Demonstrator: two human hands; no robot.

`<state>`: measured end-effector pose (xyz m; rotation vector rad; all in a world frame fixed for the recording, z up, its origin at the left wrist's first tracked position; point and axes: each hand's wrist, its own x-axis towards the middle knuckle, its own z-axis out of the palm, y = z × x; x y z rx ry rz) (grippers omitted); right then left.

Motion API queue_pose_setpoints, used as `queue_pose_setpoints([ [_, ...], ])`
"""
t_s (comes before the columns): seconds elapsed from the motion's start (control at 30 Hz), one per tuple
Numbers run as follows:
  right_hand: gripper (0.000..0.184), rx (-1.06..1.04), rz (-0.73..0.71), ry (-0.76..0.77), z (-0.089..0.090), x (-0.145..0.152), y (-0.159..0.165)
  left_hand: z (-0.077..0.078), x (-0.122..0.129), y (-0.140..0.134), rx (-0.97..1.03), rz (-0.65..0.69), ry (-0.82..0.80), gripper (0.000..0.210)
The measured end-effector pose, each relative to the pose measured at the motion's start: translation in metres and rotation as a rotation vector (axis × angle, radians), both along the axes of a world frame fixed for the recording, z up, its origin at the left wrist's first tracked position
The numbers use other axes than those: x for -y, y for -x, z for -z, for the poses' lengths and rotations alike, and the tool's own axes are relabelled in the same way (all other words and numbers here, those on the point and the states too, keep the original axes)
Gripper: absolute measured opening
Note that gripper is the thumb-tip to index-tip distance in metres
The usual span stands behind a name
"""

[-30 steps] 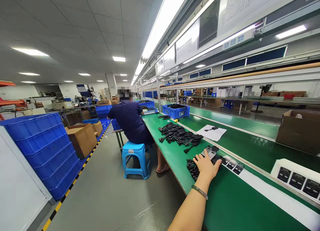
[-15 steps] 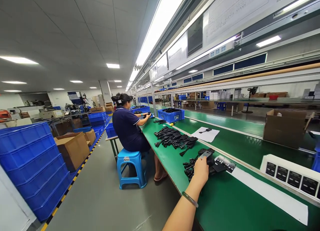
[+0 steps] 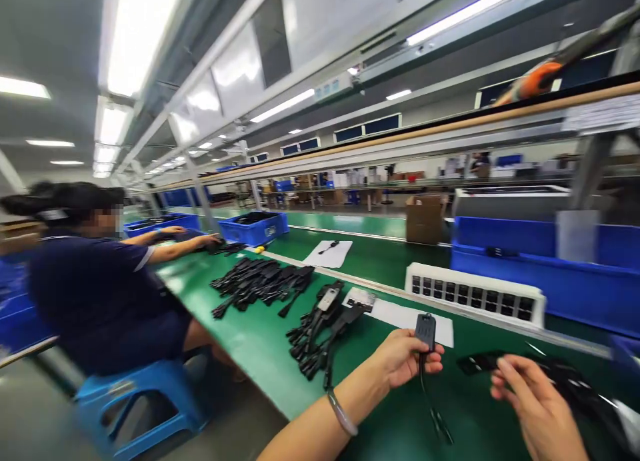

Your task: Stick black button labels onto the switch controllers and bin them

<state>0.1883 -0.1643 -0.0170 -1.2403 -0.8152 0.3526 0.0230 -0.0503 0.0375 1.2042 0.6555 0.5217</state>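
My left hand (image 3: 411,360) is closed around a black flat cable adapter (image 3: 425,330), held upright by thumb and fingers; its short cable hangs down to a connector end. To the right, my right hand (image 3: 533,398) has thumb and fingers pinched together at the edge of a dark flat piece (image 3: 477,362), blurred, its kind unclear. Left of my left arm, a small pile of black cable adapters (image 3: 320,328) lies on the green bench (image 3: 270,354), one showing a pale grey face. A larger pile of similar adapters (image 3: 260,281) lies farther back.
A co-worker (image 3: 107,294) sits on a blue stool (image 3: 135,401) at left, both hands at the bench. Blue bins (image 3: 255,229) stand behind. A white holder with a row of black squares (image 3: 475,294) and a long blue bin (image 3: 540,268) are at right. Dark items (image 3: 575,388) lie beside my right hand.
The view has swung right. My left hand has left the small pile and now holds an adapter farther right. My right hand has come into view. The co-worker's arms reach forward.
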Motion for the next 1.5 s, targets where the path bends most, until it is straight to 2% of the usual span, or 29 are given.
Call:
queue_pose_setpoints([
  [0.07, 0.035, -0.116, -0.017, 0.005, -0.009, 0.002, -0.001, 0.017, 0.012, -0.012, 0.026, 0.128, 0.112, 0.035],
  [0.13, 0.033, -0.136, -0.022, 0.008, -0.017, 0.003, 0.001, 0.028, 0.019, -0.016, 0.042, 0.206, 0.16, 0.051],
  [0.23, 0.031, -0.092, -0.071, 0.043, -0.025, 0.004, 0.005, 0.036, 0.022, -0.013, 0.083, 0.246, 0.142, 0.059],
  [0.43, 0.033, 0.033, -0.154, 0.176, -0.034, 0.011, 0.017, 0.032, 0.03, 0.0, 0.056, 0.307, 0.195, 0.051],
  [0.7, 0.027, 0.072, -0.218, 0.303, -0.035, 0.016, 0.027, 0.029, 0.038, 0.002, 0.066, 0.351, 0.271, 0.063],
  [1.03, 0.025, -0.022, -0.241, 0.313, -0.031, 0.015, 0.028, 0.028, 0.04, 0.003, 0.064, 0.374, 0.287, 0.065],
  [1.5, 0.026, -0.052, -0.178, 0.332, -0.03, 0.013, 0.032, 0.029, 0.044, 0.002, 0.074, 0.391, 0.232, 0.064],
])
